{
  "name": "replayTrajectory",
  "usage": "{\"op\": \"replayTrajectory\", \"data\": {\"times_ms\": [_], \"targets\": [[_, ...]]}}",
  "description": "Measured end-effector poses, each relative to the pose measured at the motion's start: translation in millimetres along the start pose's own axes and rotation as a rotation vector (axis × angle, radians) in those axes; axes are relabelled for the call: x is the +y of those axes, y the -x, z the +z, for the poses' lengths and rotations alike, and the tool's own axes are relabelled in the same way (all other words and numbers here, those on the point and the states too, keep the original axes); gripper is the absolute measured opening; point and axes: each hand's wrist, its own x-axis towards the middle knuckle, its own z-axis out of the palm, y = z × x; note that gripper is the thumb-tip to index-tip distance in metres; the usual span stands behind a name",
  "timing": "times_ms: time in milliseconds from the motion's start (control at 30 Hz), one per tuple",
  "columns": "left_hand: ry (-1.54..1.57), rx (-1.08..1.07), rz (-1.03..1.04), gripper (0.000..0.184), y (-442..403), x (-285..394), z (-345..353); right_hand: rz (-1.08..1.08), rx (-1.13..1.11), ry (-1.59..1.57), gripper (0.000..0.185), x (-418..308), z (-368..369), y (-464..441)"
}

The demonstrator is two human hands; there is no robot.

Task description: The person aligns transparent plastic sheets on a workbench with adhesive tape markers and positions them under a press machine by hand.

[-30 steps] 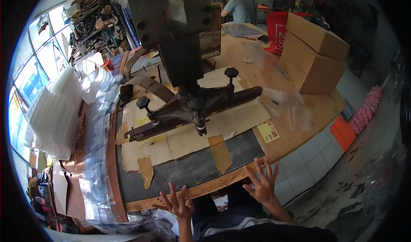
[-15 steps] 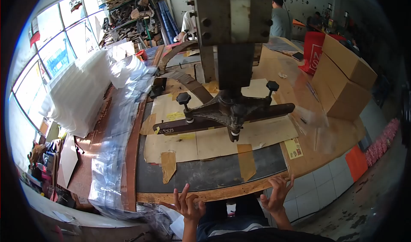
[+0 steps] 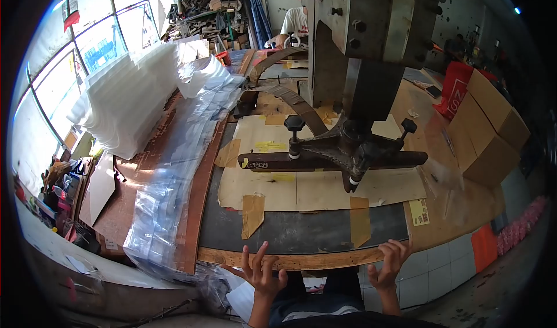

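My left hand is raised at the wooden front edge of the table, fingers spread, holding nothing. On the right, my right hand is up near the same edge, its fingers apart and slightly curled, also empty. Beyond both hands lies a dark grey plate with a cream board taped on it by brown tape. Above the board stands a metal press head with a long dark bar and black knobs.
Clear plastic sheets and a stack of white foam sheets are on the left. Cardboard boxes and a red bag stand at the right. A person in a white shirt is partly visible behind the press.
The view has turned left, so the press and table appear further right. Both hands stay raised near the edge, and the right hand's fingers are more curled than a second ago.
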Motion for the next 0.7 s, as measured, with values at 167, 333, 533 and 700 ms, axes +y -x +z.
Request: {"op": "replayTrajectory", "data": {"times_ms": [167,333,533,700], "targets": [[0.032,0.057,-0.042,0.041,8.8,-3.2,2.8,0.009,-0.003,-0.007,0.066,2.0,2.9,4.7],[0.086,0.189,-0.043,0.042,8.6,-3.8,7.2,-0.014,0.060,-0.010,0.067,2.3,1.4,7.7],[0.026,0.107,0.018,0.051,-0.8,-1.0,-5.9,-0.077,0.019,0.068,0.071,10.2,0.8,17.9],[-0.019,-0.432,0.155,0.059,-44.6,-7.6,-24.4,-0.038,-0.244,0.099,0.084,5.6,-0.9,-16.5]]}}
